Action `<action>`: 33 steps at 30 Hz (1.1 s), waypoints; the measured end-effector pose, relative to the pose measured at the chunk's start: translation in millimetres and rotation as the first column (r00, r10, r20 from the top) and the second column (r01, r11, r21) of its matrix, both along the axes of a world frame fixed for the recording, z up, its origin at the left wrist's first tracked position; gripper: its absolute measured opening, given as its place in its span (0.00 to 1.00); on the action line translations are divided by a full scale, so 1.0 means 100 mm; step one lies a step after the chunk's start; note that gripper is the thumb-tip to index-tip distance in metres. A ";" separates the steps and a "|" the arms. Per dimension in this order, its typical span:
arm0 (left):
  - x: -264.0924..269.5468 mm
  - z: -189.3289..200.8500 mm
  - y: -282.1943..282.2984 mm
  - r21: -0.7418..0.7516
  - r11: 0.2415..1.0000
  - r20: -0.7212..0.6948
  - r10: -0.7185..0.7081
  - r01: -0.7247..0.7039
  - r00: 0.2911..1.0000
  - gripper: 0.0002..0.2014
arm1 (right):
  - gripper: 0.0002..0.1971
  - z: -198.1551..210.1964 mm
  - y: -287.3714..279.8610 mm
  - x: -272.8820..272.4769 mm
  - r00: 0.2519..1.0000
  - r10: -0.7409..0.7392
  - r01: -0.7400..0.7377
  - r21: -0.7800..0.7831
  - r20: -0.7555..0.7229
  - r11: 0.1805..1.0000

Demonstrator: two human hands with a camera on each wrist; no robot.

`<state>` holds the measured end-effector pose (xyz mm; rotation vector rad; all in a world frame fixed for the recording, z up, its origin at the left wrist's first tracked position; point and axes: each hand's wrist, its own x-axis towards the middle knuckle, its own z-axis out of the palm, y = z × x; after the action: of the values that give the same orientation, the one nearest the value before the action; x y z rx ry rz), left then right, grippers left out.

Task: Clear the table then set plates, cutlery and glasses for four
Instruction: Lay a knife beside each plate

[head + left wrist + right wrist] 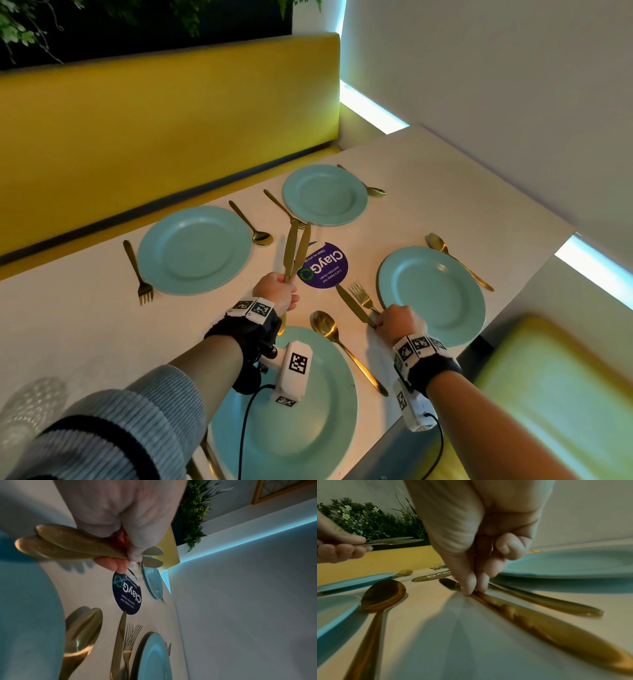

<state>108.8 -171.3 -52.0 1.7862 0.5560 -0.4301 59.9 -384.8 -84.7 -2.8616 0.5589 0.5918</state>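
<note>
Four teal plates sit on the white table (68, 325): far left (194, 250), far (324, 194), right (431, 296) and near (308, 428). My left hand (277, 291) grips two gold knives (296, 250) by their handles (60, 545), blades pointing up and away over the table's middle. My right hand (399, 320) pinches a third gold knife (354, 306) that lies flat on the table, with thumb and fingertips (471, 588) on its neck. This knife (539, 626) lies just left of a gold fork (363, 296), beside the right plate.
Gold spoons and forks lie beside the plates, one spoon (342, 346) between the near and right plates. A purple round sticker (323, 270) marks the table's middle. A yellow bench back (171, 120) runs behind the table, a white wall (479, 102) on the right, a yellow seat (548, 394) near right.
</note>
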 end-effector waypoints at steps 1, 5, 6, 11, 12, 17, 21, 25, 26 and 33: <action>0.00 0.01 0.00 -0.003 1.000 -0.001 -0.001 0.001 1.000 0.14 | 0.17 0.01 0.01 0.00 1.000 0.001 -0.001 -0.005 -0.003 1.000; 0.03 0.03 0.01 0.004 1.000 -0.018 -0.019 0.019 1.000 0.13 | 0.18 0.07 0.04 0.03 1.000 0.011 -0.011 0.001 -0.011 1.000; 0.03 0.04 0.01 0.011 1.000 -0.025 -0.023 0.023 0.999 0.13 | 0.17 0.11 0.06 0.04 1.000 0.021 -0.021 0.002 -0.008 1.000; 0.12 0.13 0.06 0.022 0.998 -0.060 -0.062 0.064 0.996 0.15 | 0.14 0.48 0.46 0.28 0.933 0.307 -0.321 0.050 0.188 0.946; 0.15 0.15 0.08 0.037 0.995 -0.067 -0.085 0.087 0.994 0.15 | 0.14 0.56 0.57 0.34 0.886 0.387 -0.414 0.059 0.254 0.909; 0.27 0.23 0.18 0.105 0.970 -0.075 -0.212 0.219 0.974 0.14 | 0.13 0.69 1.09 0.70 0.662 0.694 -0.719 -0.022 0.285 0.695; 0.36 0.28 0.30 0.135 0.952 -0.084 -0.266 0.275 0.960 0.11 | 0.13 0.71 1.27 0.86 0.540 0.832 -0.819 -0.144 0.130 0.555; 0.41 0.29 0.42 0.128 0.928 -0.102 -0.337 0.349 0.936 0.07 | 0.13 0.75 1.36 1.02 0.553 0.830 -0.829 -0.053 0.078 0.557; 0.43 0.30 0.45 0.127 0.930 -0.105 -0.333 0.345 0.937 0.05 | 0.12 0.77 1.38 1.06 0.566 0.822 -0.822 -0.028 0.063 0.568; 0.75 0.29 0.93 0.218 0.970 0.040 0.097 -0.103 0.994 0.15 | 0.11 0.87 1.28 1.53 0.791 0.611 -0.611 -0.001 -0.008 0.791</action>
<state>184.1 -78.4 -23.1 1.9621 0.6924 -0.2808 213.2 -256.6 2.5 -3.0143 -0.4106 0.6789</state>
